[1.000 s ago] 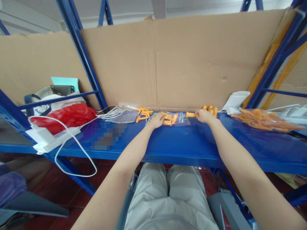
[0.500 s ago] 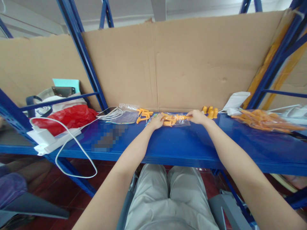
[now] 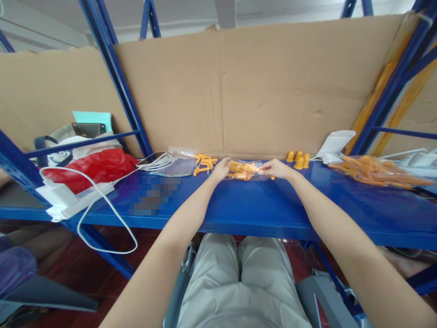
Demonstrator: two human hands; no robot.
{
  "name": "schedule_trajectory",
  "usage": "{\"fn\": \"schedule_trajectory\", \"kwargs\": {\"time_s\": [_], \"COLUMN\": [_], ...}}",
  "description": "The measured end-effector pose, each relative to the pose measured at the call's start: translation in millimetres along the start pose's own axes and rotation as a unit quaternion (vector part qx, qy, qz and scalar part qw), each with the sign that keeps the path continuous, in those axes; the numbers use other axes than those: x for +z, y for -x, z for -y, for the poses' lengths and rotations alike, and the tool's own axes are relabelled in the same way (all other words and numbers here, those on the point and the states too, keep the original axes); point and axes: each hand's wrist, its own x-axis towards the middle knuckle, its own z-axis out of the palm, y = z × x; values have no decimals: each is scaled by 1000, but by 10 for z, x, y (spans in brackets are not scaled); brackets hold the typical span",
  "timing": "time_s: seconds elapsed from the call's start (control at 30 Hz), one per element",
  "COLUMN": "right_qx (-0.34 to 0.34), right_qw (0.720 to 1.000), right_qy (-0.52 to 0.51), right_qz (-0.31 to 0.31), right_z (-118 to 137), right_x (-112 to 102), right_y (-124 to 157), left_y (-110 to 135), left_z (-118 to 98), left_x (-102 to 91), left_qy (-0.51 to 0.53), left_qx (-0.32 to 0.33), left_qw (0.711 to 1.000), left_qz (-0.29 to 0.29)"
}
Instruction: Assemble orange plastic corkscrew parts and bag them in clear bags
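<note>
A clear plastic bag (image 3: 246, 171) with orange plastic parts inside lies on the blue shelf between my hands. My left hand (image 3: 221, 170) is closed at the bag's left end. At its right end, the fingers of my right hand (image 3: 275, 169) pinch the plastic. A small orange piece (image 3: 272, 177) shows just under my right hand; whether it is in the bag I cannot tell. Left of my left hand are loose orange clip-like parts (image 3: 204, 163). Several orange thimble-shaped caps (image 3: 299, 160) stand to the right of my right hand.
A large bag of orange parts (image 3: 378, 171) lies at the right. On the left are flat clear bags (image 3: 175, 166), a coiled white cable (image 3: 159, 162), a power strip (image 3: 82, 200) and a red bag (image 3: 97, 167). A cardboard panel (image 3: 273, 91) closes off the back.
My left hand has shifted slightly left, to the end of the bag. My right hand's fingers have moved a little inward, and a small orange piece now shows below them.
</note>
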Motion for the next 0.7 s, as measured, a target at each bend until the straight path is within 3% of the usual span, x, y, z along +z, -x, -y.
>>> {"fn": "schedule_trajectory", "kwargs": {"time_s": [0.3,0.47,0.7], "right_qx": [2,25,7], "right_qw": [999,994,996], "right_qy": [-24,-78,-65], "right_qz": [-27,-70,-63], "right_z": [61,46,19], "right_x": [17,9,0], "right_y": [-20,-43,-51], "left_y": [14,23,10], "left_z": [-20,-10,-1], "left_x": [2,0,8], "left_qy": [-54,-38,-16], "left_qx": [-79,-73,-58], "left_qw": [995,997,998], "left_qz": [-9,1,13]}}
